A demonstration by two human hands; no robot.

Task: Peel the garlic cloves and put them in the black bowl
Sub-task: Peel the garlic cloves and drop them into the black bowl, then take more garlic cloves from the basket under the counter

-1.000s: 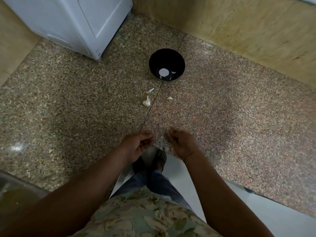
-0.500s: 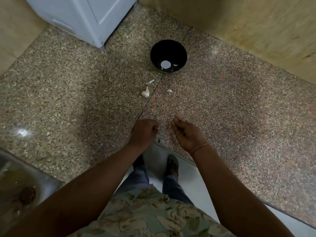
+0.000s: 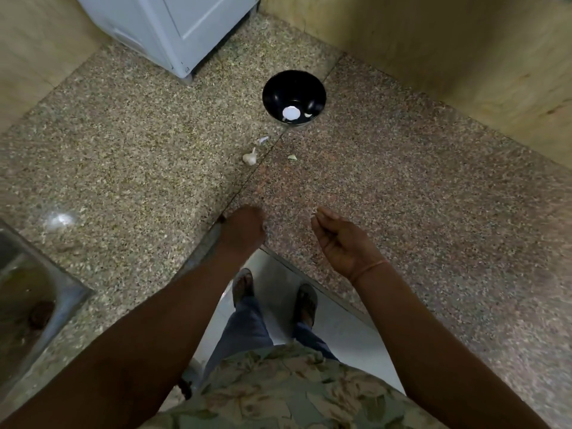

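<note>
Garlic bulb (image 3: 250, 157) well beyond 2 hands, near black bowl (image 3: 294, 85), left hand (image 3: 244, 227) fisted, contents hidden, right hand (image 3: 343, 239) loosely cupped

I read this as a home kitchen: a speckled granite counter (image 3: 123, 144) wraps a corner with garlic (image 3: 250, 157) lying on it, a steel sink (image 3: 28, 292) is set in at the left (drain showing), and a white appliance (image 3: 173, 26) stands by the tan wall (image 3: 433, 57).

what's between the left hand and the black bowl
Head view: a garlic bulb, a peel scrap and a small pale bit lie on the counter before the bowl.
</note>
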